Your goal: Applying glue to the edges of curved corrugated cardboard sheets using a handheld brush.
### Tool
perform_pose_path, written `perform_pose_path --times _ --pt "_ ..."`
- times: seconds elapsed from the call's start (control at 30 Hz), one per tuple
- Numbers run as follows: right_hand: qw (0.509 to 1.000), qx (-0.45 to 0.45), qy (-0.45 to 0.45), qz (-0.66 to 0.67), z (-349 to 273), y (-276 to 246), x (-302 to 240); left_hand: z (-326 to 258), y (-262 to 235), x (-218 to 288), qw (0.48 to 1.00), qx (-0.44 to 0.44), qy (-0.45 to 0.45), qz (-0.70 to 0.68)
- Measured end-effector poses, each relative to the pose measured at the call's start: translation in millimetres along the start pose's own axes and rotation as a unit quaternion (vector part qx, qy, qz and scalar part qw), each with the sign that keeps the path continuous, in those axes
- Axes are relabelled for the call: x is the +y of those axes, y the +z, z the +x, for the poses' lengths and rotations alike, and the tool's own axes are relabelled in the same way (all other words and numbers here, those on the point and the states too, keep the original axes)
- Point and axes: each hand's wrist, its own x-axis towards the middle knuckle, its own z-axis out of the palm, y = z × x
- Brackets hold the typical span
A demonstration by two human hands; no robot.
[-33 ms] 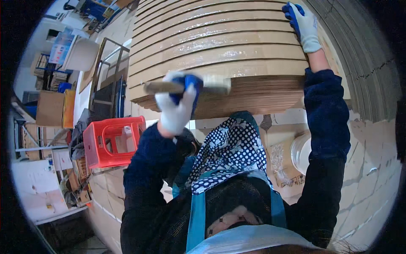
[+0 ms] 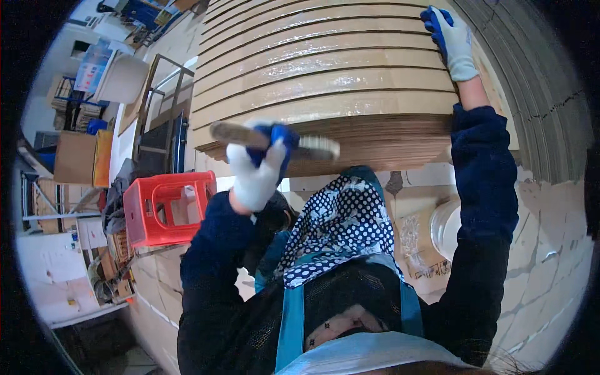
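My left hand, in a white glove with a blue palm, is closed round a flat brush. The brush's wooden handle points left and its pale bristles point right, slightly blurred. It is held over the near edge of a big stack of tan cardboard sheets. The sheets lie stepped, each showing a strip, with a shiny wet-looking band along the middle of the strips. At the stack's right edge my gloved right hand lies with its fingers stretched out on the cardboard.
A red plastic stool stands to the left. On the floor by my right arm is a white bucket beside flat cardboard. Grey stacked sheets line the right side. A metal-framed table stands at the left.
My left hand and the brush have shifted slightly toward me, and the brush has tilted a little, bristles lower. My right hand stays on the stack's edge.
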Motion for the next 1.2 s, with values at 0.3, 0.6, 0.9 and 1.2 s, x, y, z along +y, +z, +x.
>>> perform_pose_path --times 0.3,0.6,0.9,1.2 --pt "0.999 0.045 0.004 -0.030 3.4 3.0 6.3 45.8 -26.1 -25.5 0.951 0.183 -0.027 0.246" --pt "0.998 0.036 0.043 -0.031 5.9 -2.0 2.8 162.3 -24.3 -35.2 0.999 -0.032 -0.029 -0.020" --pt "0.996 0.053 0.065 -0.008 7.7 -1.3 -0.2 289.8 -0.8 -110.9 0.969 -0.070 -0.013 0.237" --pt "0.995 0.020 0.079 -0.063 6.0 -2.6 -6.4 279.4 -1.0 -95.1 0.944 0.054 0.066 0.320"
